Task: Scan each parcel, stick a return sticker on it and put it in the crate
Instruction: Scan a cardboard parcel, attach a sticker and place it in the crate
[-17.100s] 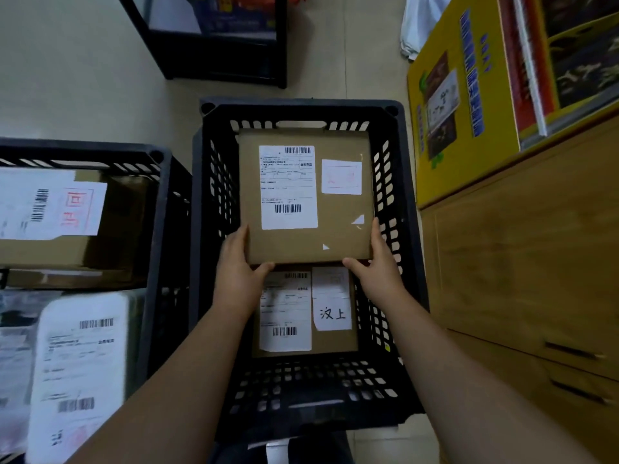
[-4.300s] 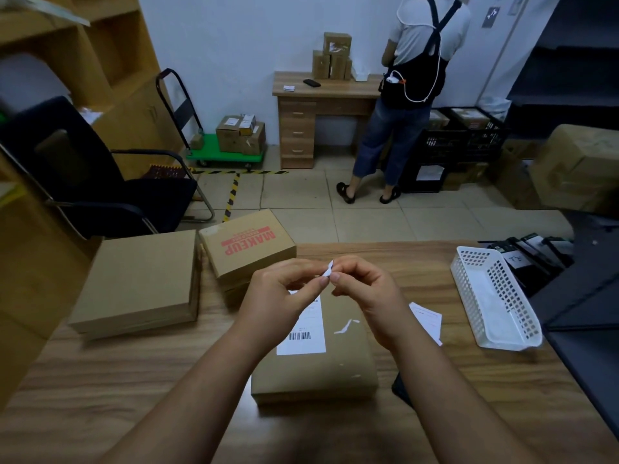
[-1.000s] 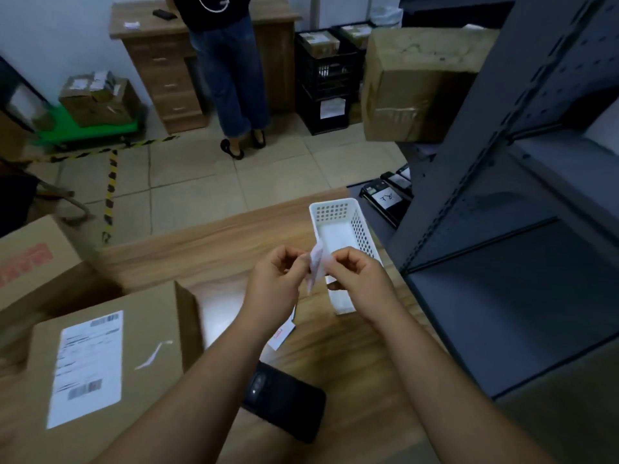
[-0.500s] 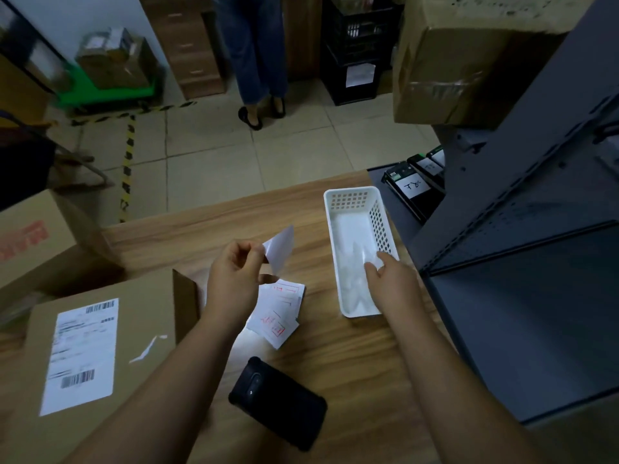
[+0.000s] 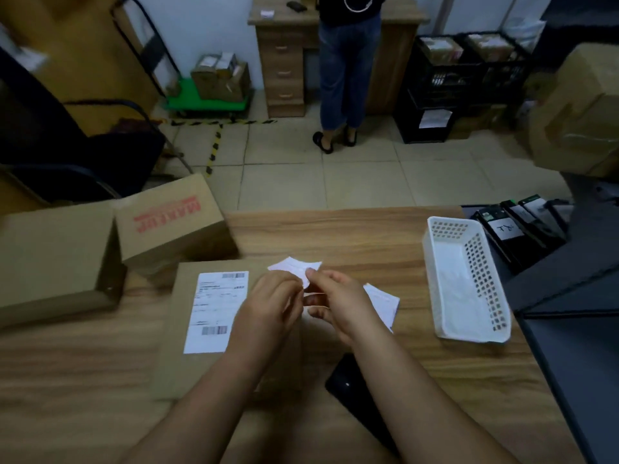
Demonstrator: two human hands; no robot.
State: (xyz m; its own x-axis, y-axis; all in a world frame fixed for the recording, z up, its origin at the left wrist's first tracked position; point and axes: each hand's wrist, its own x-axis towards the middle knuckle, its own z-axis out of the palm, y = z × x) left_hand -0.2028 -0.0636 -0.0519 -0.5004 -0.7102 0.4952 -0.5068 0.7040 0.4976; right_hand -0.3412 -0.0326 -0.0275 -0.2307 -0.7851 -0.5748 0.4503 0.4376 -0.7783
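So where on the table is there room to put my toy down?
Bare wood lies between the MAKEUP box and the white basket, along the table's far edge. More lies near left, beside the labelled parcel. The middle is crowded: hands, sticker sheets, black phone.

1. Left forearm (image 5: pixel 214 390): bare from the lower frame edge to the wrist; no sleeve in view.
2. Right forearm (image 5: pixel 415 390): bare likewise; no sleeve in view.
3. Left hand (image 5: pixel 271 306): ungloved; no ring, watch or band visible on the hand or wrist.
4. Right hand (image 5: pixel 338 303): ungloved; no ring, watch or band visible on the hand or wrist.
5. Fingernails: too blurred in the head view to assess.
6. Remainder of the person's body and clothing: outside the frame.
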